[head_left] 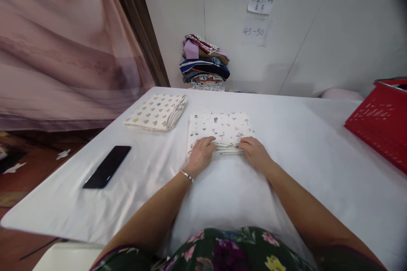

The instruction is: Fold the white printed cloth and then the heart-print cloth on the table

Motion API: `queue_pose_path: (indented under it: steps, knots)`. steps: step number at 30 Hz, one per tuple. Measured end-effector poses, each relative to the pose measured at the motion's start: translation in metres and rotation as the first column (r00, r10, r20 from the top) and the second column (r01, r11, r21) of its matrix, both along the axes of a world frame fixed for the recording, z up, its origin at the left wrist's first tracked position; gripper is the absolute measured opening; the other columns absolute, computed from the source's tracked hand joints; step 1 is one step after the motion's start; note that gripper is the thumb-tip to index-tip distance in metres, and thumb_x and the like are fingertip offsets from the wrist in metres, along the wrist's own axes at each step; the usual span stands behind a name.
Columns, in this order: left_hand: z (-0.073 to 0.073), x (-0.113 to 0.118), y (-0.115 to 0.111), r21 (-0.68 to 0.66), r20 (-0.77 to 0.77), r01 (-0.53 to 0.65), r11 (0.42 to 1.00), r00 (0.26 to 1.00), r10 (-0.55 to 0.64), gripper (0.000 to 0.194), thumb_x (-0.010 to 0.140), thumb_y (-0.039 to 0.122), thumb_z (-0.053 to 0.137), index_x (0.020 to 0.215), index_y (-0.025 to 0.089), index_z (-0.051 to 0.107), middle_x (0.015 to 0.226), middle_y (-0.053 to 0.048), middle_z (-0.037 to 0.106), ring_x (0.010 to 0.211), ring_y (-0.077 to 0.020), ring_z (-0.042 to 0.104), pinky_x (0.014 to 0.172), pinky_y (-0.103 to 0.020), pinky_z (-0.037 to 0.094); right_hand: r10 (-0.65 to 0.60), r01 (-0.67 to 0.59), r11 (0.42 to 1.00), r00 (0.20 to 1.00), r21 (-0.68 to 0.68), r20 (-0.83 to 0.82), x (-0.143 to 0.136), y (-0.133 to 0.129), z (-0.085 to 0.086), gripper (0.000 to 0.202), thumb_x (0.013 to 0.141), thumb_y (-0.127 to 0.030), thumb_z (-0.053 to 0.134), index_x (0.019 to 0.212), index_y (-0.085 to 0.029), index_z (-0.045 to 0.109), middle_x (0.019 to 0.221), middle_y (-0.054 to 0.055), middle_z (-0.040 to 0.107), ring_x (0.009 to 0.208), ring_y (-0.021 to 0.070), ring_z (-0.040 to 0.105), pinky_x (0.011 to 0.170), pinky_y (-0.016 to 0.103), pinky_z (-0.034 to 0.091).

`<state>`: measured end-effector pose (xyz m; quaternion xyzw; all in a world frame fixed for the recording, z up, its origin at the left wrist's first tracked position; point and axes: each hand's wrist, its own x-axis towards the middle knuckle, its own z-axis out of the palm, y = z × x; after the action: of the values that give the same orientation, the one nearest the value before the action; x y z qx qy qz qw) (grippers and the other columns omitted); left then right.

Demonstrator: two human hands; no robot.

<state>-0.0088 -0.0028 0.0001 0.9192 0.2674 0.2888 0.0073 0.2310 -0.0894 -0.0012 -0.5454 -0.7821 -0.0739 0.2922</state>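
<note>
A folded white cloth (222,127) with small scattered prints lies on the white-covered table in front of me. At its near left corner, my left hand (202,152) has its fingers closed on the edge, with a silver bracelet on the wrist. My right hand (254,150) pinches the same near edge further right. Between the two hands the stacked layers of the cloth show along the front. To the left, a second folded cloth (154,112) with grey motifs lies apart from both hands.
A black phone (107,167) lies on the white table (305,169) at left. A red basket (378,123) stands at the right edge. Behind the table rises a pile of folded fabrics (205,63) against the wall. A pink curtain (63,46) hangs at left.
</note>
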Motion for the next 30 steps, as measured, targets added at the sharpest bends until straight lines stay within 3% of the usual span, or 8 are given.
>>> queue_pose_path:
  steps: [4, 8, 14, 20, 30]
  knots:
    - [0.0044, -0.0011, -0.004, -0.019, 0.003, 0.004, 1.0, 1.0, -0.004, 0.021, 0.082, 0.013, 0.047, 0.096, 0.02, 0.061, 0.116, -0.008, 0.056, 0.107, -0.022, 0.05, 0.089, -0.039, 0.042, 0.017, -0.017, 1.0, 1.0, -0.016, -0.023, -0.0007, -0.0015, 0.0002, 0.027, 0.084, -0.009, 0.041, 0.096, -0.021, 0.062, 0.1, 0.009, 0.06, 0.093, 0.0219, 0.053, 0.079, 0.039, 0.046]
    - [0.007, -0.0006, -0.0059, -0.019, -0.021, -0.004, 1.0, 1.0, 0.004, 0.017, 0.087, 0.025, 0.047, 0.091, 0.02, 0.062, 0.113, -0.008, 0.058, 0.107, -0.0231, 0.05, 0.088, -0.04, 0.041, 0.024, -0.026, 0.998, 0.999, -0.049, -0.035, -0.0009, -0.0023, 0.0014, 0.023, 0.087, -0.017, 0.043, 0.098, -0.022, 0.062, 0.1, 0.008, 0.06, 0.094, 0.0228, 0.053, 0.08, 0.041, 0.045]
    - [0.0064, 0.0016, -0.004, -0.033, -0.008, -0.012, 0.999, 1.0, 0.012, 0.02, 0.09, 0.022, 0.042, 0.087, 0.02, 0.061, 0.109, -0.007, 0.059, 0.105, -0.021, 0.05, 0.087, -0.038, 0.042, 0.007, -0.009, 0.998, 0.999, -0.06, -0.039, -0.001, -0.0015, 0.0017, 0.023, 0.091, -0.021, 0.041, 0.097, -0.021, 0.063, 0.099, 0.008, 0.06, 0.092, 0.0216, 0.053, 0.08, 0.04, 0.045]
    - [0.0098, 0.004, -0.0061, -0.04, 0.105, 0.048, 0.998, 0.994, -0.044, 0.015, 0.089, 0.018, 0.04, 0.086, 0.018, 0.055, 0.102, -0.008, 0.059, 0.099, -0.0186, 0.052, 0.086, -0.037, 0.043, -0.007, 0.006, 0.999, 1.0, -0.053, -0.03, -0.0019, -0.001, 0.0012, 0.02, 0.091, -0.023, 0.044, 0.098, -0.02, 0.062, 0.099, 0.008, 0.06, 0.092, 0.0207, 0.053, 0.08, 0.038, 0.045]
    - [0.0065, 0.0047, -0.0048, -0.026, 0.142, 0.042, 0.999, 0.989, -0.038, 0.011, 0.089, 0.017, 0.041, 0.085, 0.019, 0.051, 0.097, -0.007, 0.06, 0.096, -0.0189, 0.054, 0.083, -0.037, 0.043, -0.007, 0.008, 0.999, 0.999, 0.031, -0.035, -0.0055, 0.0002, 0.0007, 0.019, 0.089, -0.013, 0.041, 0.087, -0.018, 0.059, 0.096, 0.009, 0.061, 0.09, 0.0218, 0.054, 0.077, 0.038, 0.046]
